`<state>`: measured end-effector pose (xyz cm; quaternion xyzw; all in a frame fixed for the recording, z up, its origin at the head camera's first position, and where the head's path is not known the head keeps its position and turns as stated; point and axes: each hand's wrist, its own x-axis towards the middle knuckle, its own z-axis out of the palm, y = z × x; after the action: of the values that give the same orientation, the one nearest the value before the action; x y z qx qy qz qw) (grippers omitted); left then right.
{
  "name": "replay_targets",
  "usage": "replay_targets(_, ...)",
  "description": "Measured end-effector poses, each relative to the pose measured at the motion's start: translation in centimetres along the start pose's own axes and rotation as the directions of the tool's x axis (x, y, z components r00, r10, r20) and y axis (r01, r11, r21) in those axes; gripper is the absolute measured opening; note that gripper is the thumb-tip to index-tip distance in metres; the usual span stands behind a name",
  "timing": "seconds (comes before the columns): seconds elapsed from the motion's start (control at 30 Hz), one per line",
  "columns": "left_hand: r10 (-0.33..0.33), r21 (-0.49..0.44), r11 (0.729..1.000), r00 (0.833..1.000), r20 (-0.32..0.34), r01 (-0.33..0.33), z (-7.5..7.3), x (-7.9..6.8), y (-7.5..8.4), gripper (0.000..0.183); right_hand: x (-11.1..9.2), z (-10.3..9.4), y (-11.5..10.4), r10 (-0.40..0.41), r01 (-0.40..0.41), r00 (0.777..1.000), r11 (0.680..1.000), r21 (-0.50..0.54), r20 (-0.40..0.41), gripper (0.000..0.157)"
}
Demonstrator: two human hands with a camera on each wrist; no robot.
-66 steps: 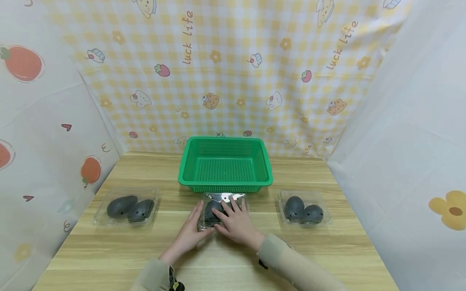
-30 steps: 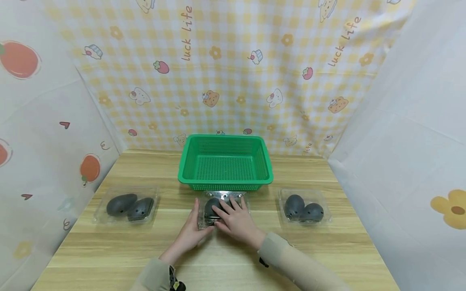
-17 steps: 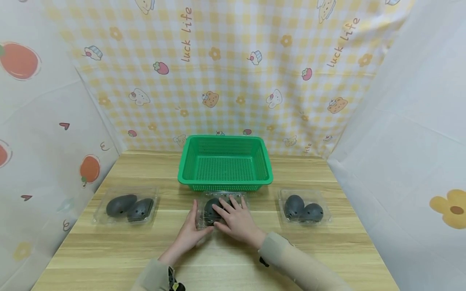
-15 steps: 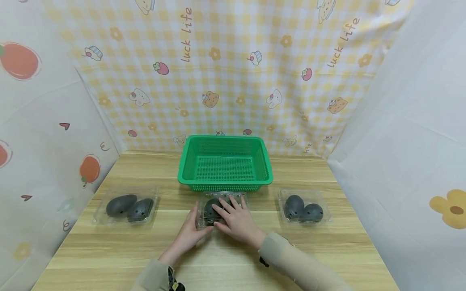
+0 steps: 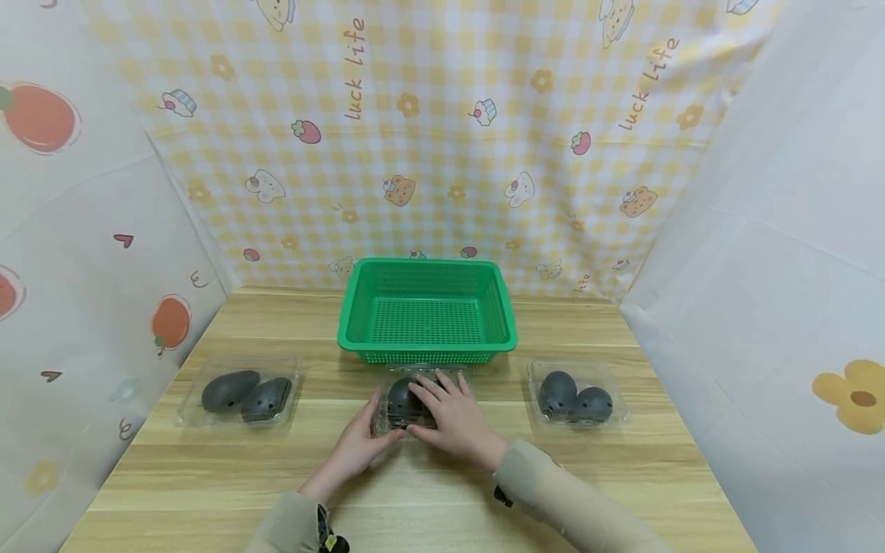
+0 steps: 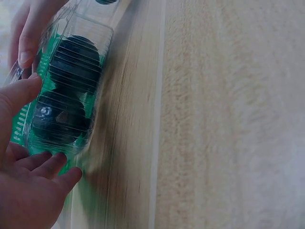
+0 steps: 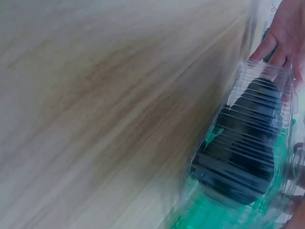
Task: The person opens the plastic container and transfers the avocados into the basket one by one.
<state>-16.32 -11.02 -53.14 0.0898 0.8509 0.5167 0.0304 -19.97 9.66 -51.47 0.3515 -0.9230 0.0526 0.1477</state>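
In the head view a clear plastic clamshell box with dark oval fruits lies directly before the green basket. My left hand rests at the box's left end, thumb along the front rim and fingers extended beside it. Spread over the lid's right half is my right hand, its thumb at the front edge near the left thumb; it hides part of the fruit. The left wrist view shows the left fingers fairly straight at the end of the box. Through the ribbed wall, dark fruit shows in the right wrist view.
A green plastic basket stands behind the middle box. Two similar boxes of dark fruit sit on the wooden table: the left box and the right box. Patterned cloth hangs behind and along both sides.
The box has stayed in place. My right fingers have shifted slightly and drawn closer together on the lid, uncovering more of the left fruit. The left fingers have moved slightly along the box's end.
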Motion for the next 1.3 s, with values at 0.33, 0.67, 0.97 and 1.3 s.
replay_targets(0.33,-0.007,-0.024,1.0,1.0,0.006,0.007,0.0,0.0,-0.2,0.094,-1.3,-0.8,1.7,0.032,-0.036,0.999,0.996,0.083,0.039,0.08)
replay_targets(0.67,-0.004,-0.028,1.0,1.0,-0.004,0.004,0.0,0.0,-0.2,0.095,-2.2,-1.5,2.8,-0.012,0.001,0.999,0.977,0.215,0.05,0.07)
replay_targets(0.97,0.005,0.002,1.0,1.0,-0.009,-0.005,-0.1,0.2,-0.4,0.096,-2.1,-1.9,3.0,-0.026,0.009,0.998,0.965,0.262,0.062,0.061)
replay_targets(1.3,0.013,0.01,1.0,1.0,0.013,-0.013,-0.3,0.5,-0.7,0.093,-1.9,-2.2,2.8,-0.018,0.0,0.998,0.963,0.27,0.065,0.059)
